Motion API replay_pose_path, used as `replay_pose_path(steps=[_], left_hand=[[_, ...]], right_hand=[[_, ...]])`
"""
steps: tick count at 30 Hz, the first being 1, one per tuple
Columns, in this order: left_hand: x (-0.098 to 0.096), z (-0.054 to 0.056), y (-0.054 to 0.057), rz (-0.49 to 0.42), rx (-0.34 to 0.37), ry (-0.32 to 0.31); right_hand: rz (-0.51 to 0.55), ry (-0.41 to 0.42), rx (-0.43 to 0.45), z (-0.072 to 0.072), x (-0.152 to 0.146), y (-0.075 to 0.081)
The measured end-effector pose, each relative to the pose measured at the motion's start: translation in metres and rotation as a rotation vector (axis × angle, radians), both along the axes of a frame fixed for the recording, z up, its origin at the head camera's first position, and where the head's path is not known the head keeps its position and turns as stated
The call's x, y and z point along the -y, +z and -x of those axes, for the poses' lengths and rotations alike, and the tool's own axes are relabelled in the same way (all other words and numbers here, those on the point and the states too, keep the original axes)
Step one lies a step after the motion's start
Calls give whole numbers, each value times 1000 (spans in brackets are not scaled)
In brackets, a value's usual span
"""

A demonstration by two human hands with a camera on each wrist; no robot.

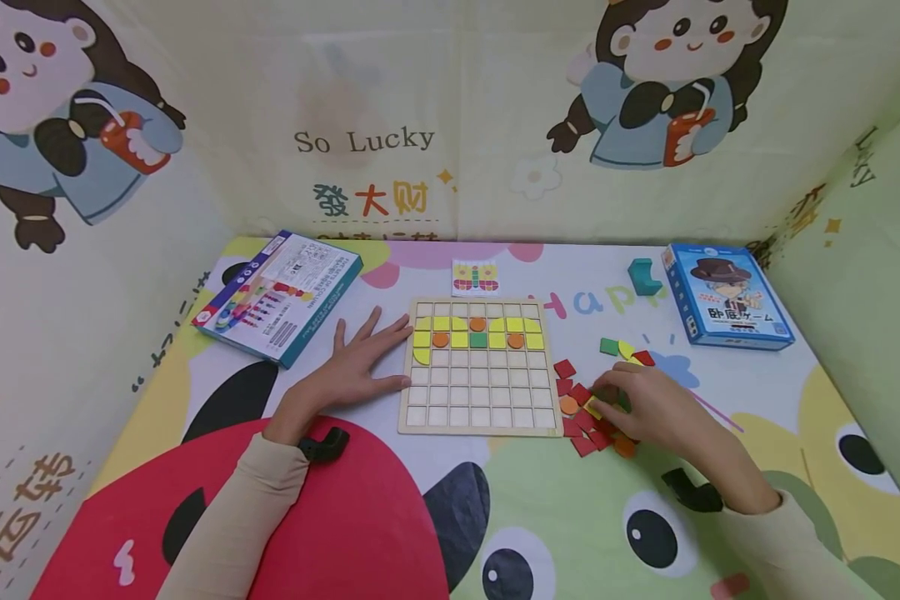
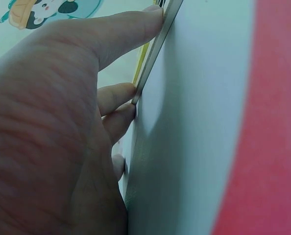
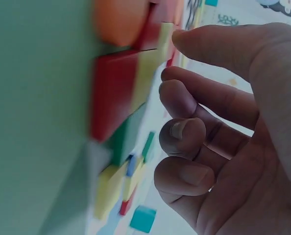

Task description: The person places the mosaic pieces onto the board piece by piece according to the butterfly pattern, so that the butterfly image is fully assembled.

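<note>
My right hand partly hides the tiles beside the board; I can't tell if its fingers pinch a yellow tile. My left hand, fingers wide, touches the board's left edge; tabletop stretches nearer me.

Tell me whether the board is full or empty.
Neither: the board is partly filled; yellow, orange and green tiles sit in it, its lower squares bare.

Head view forward and down, wrist views close along hands, head and right sharing tiles
</note>
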State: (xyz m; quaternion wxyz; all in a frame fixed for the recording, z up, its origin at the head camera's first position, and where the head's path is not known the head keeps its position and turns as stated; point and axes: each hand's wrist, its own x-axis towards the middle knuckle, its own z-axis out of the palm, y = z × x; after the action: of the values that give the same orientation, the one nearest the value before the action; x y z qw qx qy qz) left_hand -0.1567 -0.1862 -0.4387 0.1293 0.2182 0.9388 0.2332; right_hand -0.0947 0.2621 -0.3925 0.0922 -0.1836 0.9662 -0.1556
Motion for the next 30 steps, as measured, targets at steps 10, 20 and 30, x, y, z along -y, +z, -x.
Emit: replay_pose_path(steps=[10,20,30], left_hand=[[-1,-1,2,-8,2,4],[-1,-1,1,-9,3,6],[-1,-2,2,-10,1,5]], right_hand=[[-12,7,-42,-10,-9,-5],[-47,-1,-28,-13,-9,-3],[-9,-11,-26,-13,-7,-4]])
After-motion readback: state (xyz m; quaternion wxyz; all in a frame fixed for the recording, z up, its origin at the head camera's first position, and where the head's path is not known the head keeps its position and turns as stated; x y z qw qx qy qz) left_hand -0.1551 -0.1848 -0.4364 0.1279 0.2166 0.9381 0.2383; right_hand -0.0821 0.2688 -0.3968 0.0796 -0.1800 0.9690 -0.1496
